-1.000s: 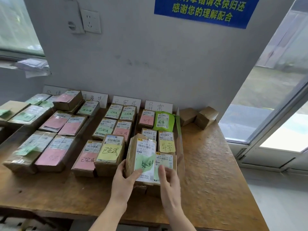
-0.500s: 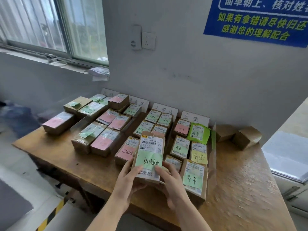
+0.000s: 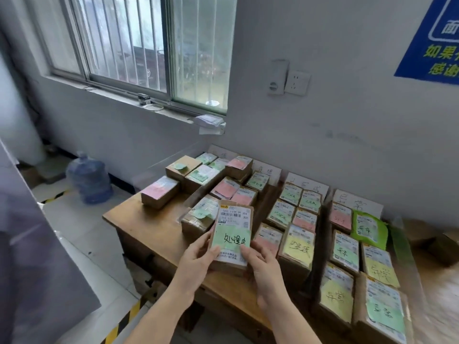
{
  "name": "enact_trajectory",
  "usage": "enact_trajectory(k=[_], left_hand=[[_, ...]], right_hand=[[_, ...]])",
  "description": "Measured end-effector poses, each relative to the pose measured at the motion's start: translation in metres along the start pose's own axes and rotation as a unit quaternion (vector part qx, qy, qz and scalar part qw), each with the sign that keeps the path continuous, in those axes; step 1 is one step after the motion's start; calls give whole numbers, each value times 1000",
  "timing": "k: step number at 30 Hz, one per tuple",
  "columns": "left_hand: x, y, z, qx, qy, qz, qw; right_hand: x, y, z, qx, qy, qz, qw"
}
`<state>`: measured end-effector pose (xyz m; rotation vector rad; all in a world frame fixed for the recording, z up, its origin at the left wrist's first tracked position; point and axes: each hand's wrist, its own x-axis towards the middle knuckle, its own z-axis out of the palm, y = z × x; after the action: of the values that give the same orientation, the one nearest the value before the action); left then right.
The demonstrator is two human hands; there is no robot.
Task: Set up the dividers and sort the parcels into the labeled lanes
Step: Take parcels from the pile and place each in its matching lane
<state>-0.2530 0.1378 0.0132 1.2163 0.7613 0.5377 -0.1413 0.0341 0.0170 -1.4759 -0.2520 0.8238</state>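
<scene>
I hold a brown parcel with a white shipping label and a green handwritten note above the table's front edge. My left hand grips its left side and my right hand grips its lower right corner. Rows of parcels with pink, green and yellow notes lie in lanes on the wooden table. Clear upright dividers separate the lanes. White lane labels lean against the wall behind them. One pink-noted parcel sits apart at the far left.
A green mailer bag lies in the right lane. Plain cardboard boxes sit at the far right. A blue water jug stands on the floor left of the table. Window and wall socket are behind.
Both hands lifted the green-noted parcel out of the right lane and carried it leftward. My view swung left, bringing the window and floor into sight.
</scene>
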Motion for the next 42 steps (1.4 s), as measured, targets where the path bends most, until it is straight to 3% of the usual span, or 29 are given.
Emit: enact_trajectory(k=[10, 24, 33, 36, 42], left_hand=[[56, 23, -114, 6, 23, 6, 1000], [179, 34, -204, 54, 84, -26, 995], [257, 26, -229, 191, 29, -42, 980], [279, 21, -234, 299, -22, -17, 954], [315, 13, -246, 535, -71, 36, 841]], right_hand=[[35, 9, 120, 24, -1, 9, 1000], [145, 26, 236, 25, -13, 90, 996], [212, 54, 271, 31, 80, 142, 986], [226, 60, 284, 39, 149, 149, 977], [245, 67, 308, 34, 284, 144, 947]])
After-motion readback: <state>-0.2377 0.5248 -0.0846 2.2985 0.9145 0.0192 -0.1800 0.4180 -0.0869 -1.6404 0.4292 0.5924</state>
